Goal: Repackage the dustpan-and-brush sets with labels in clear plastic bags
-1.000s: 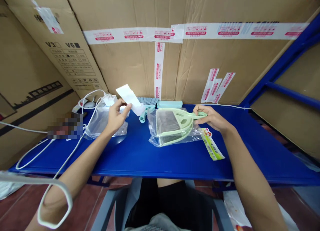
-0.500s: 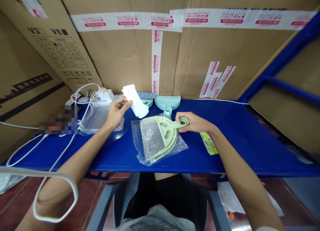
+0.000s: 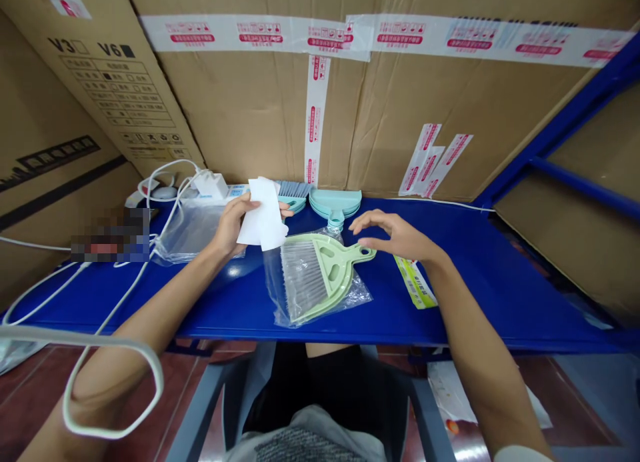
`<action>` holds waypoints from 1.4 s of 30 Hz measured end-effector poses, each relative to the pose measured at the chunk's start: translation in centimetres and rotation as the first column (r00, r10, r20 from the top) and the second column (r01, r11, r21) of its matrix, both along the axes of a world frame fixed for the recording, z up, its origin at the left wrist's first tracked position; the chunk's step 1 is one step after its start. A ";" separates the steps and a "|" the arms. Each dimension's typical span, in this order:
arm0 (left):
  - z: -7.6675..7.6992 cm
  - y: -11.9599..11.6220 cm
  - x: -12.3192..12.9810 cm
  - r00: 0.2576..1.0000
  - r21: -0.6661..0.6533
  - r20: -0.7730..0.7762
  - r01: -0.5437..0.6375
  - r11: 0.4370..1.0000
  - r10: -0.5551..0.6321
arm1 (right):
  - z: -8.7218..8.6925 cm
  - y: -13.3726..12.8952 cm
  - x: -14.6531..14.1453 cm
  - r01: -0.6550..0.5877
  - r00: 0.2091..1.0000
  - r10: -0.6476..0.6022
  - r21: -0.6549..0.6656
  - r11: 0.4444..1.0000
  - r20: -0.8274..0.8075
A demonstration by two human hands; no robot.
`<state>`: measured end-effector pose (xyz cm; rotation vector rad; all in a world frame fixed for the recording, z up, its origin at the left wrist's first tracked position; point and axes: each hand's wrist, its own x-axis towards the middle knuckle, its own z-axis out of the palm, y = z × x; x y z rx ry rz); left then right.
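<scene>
My left hand (image 3: 233,223) grips a few white paper cards (image 3: 263,215), blank side showing, raised above the table. Below and to the right lies a light green dustpan (image 3: 344,285) with a matching brush (image 3: 303,279) nested in it, on a clear plastic bag (image 3: 276,292). Over the dustpan's handle hovers my right hand (image 3: 393,235), fingers curved and apart, holding nothing. A yellow-green printed card (image 3: 415,285) lies under my right wrist. Behind are stacked light blue dustpans (image 3: 335,201) and a blue brush (image 3: 295,190), partly hidden by the paper.
Clear plastic bags (image 3: 193,229) lie left of my left hand, beside a white power strip (image 3: 213,185) and loose white cables (image 3: 127,295). Large cardboard boxes (image 3: 260,115) wall the back of the blue table (image 3: 485,275). A blue metal frame (image 3: 575,175) stands at right.
My right hand has let go of the green handle and lifted slightly, its fingers now apart. The paper cards in my left hand have turned more upright and fanned wider.
</scene>
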<state>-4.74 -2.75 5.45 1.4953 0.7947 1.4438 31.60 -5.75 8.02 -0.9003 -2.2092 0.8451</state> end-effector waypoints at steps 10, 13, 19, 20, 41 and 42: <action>-0.4 -0.5 0.0 0.945 0.295 -0.327 0.124 0.947 -0.021 | -1.2 -1.1 -3.8 0.114 0.917 -0.120 -0.037 0.993 -0.381; -1.1 -1.7 1.2 0.795 0.547 -0.576 0.202 0.812 0.191 | -1.6 -1.7 -4.8 0.027 0.922 -0.052 -0.071 0.997 -0.383; -2.5 -3.3 3.4 0.616 0.644 -0.723 0.435 0.629 0.314 | -3.0 -2.8 -6.4 0.077 0.995 -0.054 0.305 0.949 -0.083; -2.6 -3.3 3.5 0.608 0.639 -0.731 0.450 0.623 0.311 | -3.2 -2.7 -6.5 0.071 0.997 -0.057 0.377 0.924 -0.047; -1.6 -0.1 0.0 0.797 0.267 -0.602 0.162 0.950 0.034 | -3.3 -1.0 -4.1 0.177 0.977 -0.212 0.489 0.854 0.015; -1.7 0.0 0.0 0.797 0.252 -0.604 0.164 0.954 0.023 | -3.3 -1.0 -4.1 0.176 0.976 -0.216 0.483 0.858 0.027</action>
